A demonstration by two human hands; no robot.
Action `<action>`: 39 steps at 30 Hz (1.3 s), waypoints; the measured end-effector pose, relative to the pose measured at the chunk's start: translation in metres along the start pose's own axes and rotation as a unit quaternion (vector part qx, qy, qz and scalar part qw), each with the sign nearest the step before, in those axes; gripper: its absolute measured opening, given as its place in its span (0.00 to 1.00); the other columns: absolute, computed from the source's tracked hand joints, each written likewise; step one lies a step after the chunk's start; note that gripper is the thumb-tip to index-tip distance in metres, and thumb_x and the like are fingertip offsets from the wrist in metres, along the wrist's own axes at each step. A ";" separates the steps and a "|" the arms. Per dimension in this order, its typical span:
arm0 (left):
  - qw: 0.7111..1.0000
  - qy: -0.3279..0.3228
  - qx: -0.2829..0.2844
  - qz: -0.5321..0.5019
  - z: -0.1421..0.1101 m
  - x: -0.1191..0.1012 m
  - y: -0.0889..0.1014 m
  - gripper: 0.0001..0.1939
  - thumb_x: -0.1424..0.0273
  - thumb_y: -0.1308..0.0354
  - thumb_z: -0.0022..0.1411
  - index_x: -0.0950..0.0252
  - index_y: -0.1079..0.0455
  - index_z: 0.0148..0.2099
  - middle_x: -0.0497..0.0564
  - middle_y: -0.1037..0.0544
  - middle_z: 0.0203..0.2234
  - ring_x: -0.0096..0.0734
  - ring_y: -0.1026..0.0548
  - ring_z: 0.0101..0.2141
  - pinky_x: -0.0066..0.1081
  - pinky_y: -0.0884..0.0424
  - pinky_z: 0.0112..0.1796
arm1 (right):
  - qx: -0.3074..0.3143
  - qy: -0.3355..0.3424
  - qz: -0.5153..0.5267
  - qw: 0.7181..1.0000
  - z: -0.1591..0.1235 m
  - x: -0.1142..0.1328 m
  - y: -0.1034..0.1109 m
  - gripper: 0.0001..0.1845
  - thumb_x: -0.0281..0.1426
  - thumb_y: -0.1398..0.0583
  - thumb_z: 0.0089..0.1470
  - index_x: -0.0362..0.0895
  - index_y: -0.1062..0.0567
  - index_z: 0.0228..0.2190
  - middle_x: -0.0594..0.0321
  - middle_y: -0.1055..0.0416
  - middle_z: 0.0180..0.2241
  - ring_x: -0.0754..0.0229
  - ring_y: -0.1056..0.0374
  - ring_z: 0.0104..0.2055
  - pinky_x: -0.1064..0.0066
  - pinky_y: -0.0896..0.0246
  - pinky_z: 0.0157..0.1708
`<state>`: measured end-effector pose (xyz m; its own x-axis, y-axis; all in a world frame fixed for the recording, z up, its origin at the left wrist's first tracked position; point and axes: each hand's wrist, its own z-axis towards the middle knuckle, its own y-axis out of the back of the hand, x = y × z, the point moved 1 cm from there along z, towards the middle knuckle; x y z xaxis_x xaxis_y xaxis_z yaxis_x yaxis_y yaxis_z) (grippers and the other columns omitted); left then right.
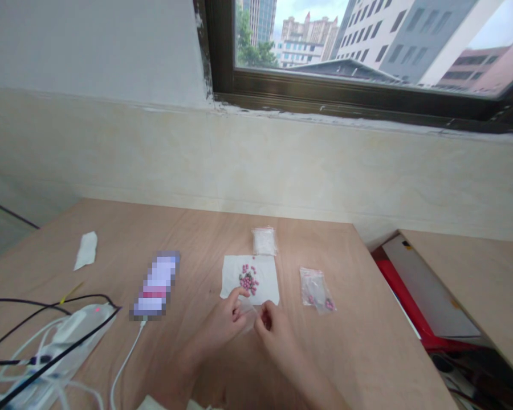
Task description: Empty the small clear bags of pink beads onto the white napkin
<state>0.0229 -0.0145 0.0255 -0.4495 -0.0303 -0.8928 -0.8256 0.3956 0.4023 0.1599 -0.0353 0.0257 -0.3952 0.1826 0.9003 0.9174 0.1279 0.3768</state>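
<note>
Between my hands is a small clear plastic bag (248, 316), close to the near edge of a white sheet of paper (231, 271). My left hand (228, 316) pinches the bag's left side, with the index finger reaching over the paper. On the right side, my right hand (273, 322) grips the bag with curled fingers. Small pink and dark pieces (248, 282) lie in a loose pile on the paper; their exact kind is too small to tell. Whether anything is inside the held bag cannot be made out.
Behind the paper lies a stack of clear bags (264, 241). Bags with a few pink pieces (317, 290) rest to the right. Leftward are a phone (157, 285) on a white cable, a crumpled tissue (86, 250) and a power strip (77, 330) with tangled cords.
</note>
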 end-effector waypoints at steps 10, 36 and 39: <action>0.987 0.026 -0.034 -0.154 -0.009 0.010 0.022 0.19 0.62 0.52 0.55 0.61 0.42 0.49 0.48 0.34 0.33 0.26 0.35 0.32 0.25 0.38 0.32 | 0.021 0.008 0.164 0.986 0.019 -0.010 0.008 0.10 0.35 0.49 0.44 0.42 0.34 0.25 0.70 0.44 0.16 0.68 0.49 0.17 0.76 0.56 0.17; 0.924 0.149 -0.170 -0.308 0.007 0.063 0.037 0.19 0.58 0.39 0.39 0.67 0.38 0.29 0.45 0.28 0.20 0.25 0.30 0.21 0.28 0.31 0.27 | 0.015 -0.013 0.135 0.991 0.061 -0.052 -0.036 0.12 0.39 0.45 0.42 0.43 0.35 0.19 0.69 0.39 0.15 0.66 0.44 0.18 0.75 0.51 0.19; 0.924 0.144 -0.174 -0.310 0.006 0.060 0.037 0.18 0.59 0.39 0.39 0.67 0.38 0.28 0.44 0.30 0.20 0.25 0.30 0.22 0.28 0.31 0.27 | 0.022 -0.019 0.148 0.989 0.062 -0.055 -0.036 0.12 0.38 0.46 0.42 0.42 0.36 0.19 0.69 0.40 0.15 0.67 0.45 0.17 0.75 0.51 0.18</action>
<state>-0.0328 0.0041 -0.0143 0.1148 -0.4142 -0.9029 -0.9920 -0.0965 -0.0819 0.1455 0.0108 -0.0510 -0.1118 0.2541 0.9607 0.9905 0.1062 0.0872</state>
